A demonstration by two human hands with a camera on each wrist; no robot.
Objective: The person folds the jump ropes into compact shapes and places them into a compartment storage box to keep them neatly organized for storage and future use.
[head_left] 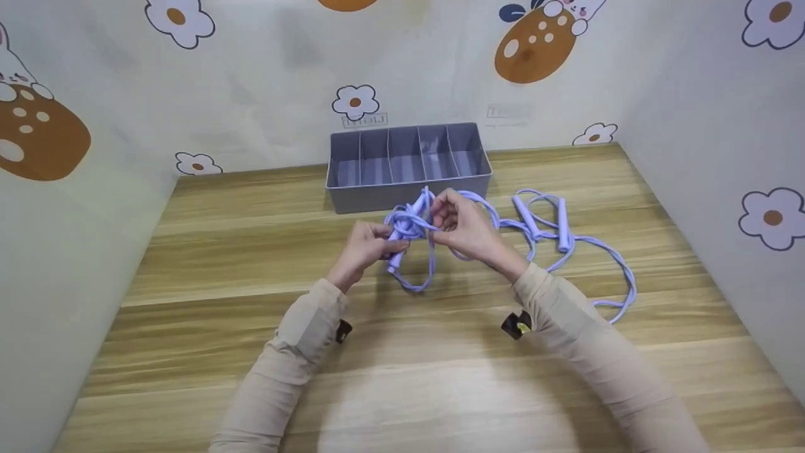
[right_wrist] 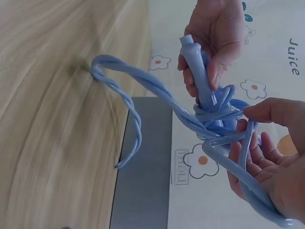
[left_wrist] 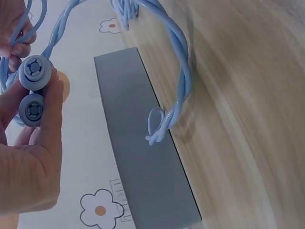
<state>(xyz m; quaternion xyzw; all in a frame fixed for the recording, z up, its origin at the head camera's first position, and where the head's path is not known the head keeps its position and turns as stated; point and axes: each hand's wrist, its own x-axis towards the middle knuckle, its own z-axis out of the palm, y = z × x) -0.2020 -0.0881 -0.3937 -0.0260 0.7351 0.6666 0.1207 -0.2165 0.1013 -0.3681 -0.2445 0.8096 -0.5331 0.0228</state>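
Observation:
My left hand [head_left: 382, 243] grips the two handles [head_left: 396, 251] of a pale blue jump rope, held just above the wooden table [head_left: 251, 296]. Their grey end caps [left_wrist: 34, 90] show side by side in the left wrist view. The cord [head_left: 412, 220] is wound around the handles [right_wrist: 201, 78] in a knot. My right hand [head_left: 448, 217] pinches a strand of the cord [right_wrist: 224, 138] beside that knot. A twisted loop of cord [right_wrist: 128, 95] hangs down from the bundle [left_wrist: 178, 90] toward the table.
A grey fabric box [head_left: 409, 167] with several compartments stands behind the hands against the wall. A second pale blue jump rope [head_left: 544, 220] lies loose on the table to the right, its cord trailing toward the right edge [head_left: 622, 283]. Patterned walls enclose three sides.

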